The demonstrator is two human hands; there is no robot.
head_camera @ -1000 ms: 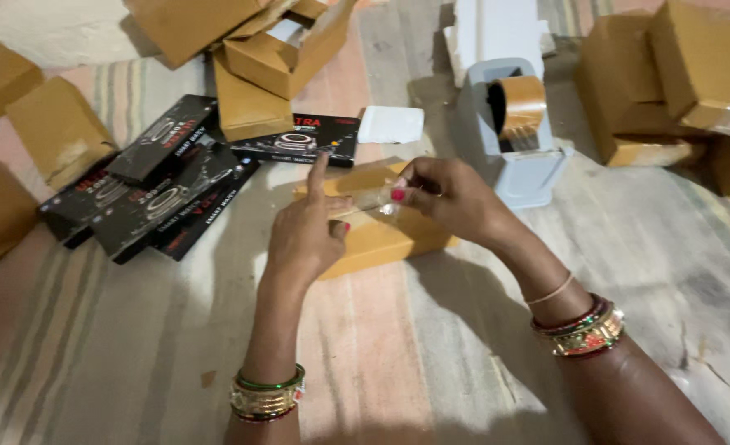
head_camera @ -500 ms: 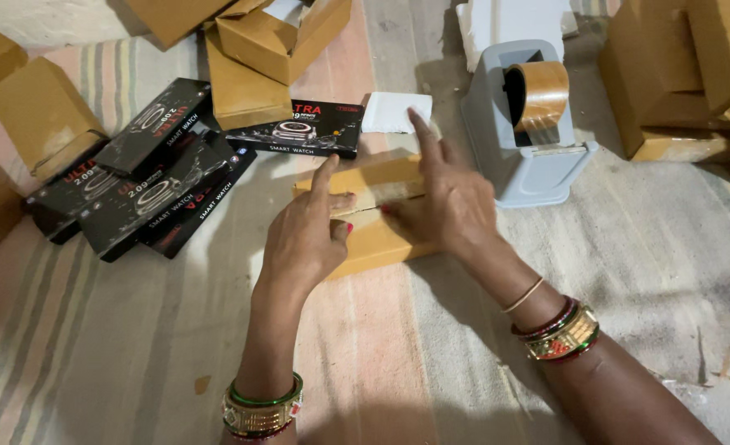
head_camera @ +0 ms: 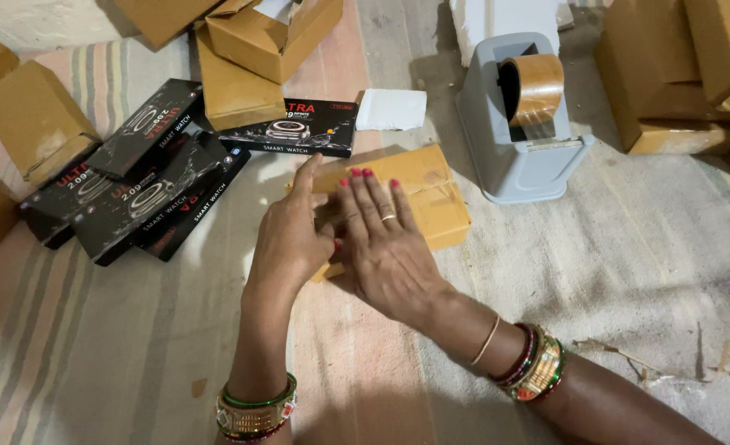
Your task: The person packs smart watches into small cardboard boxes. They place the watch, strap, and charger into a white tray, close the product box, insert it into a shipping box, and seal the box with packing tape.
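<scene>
Both hands, the left hand [head_camera: 291, 239] and right hand [head_camera: 381, 247], are lying flat and open, pressing tape on the closed brown cardboard box [head_camera: 427, 194]; black watch boxes [head_camera: 146, 194] are waiting unpacked.

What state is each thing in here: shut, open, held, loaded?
Brown box: shut, lying flat on the mat, tape across its top.
Left hand: open, pressed to the box's left side.
Right hand: flat, fingers spread on the box top.
Tape dispenser: upright, loaded with a brown roll.
Carton: flaps open.
Black boxes: shut, piled loosely.
</scene>
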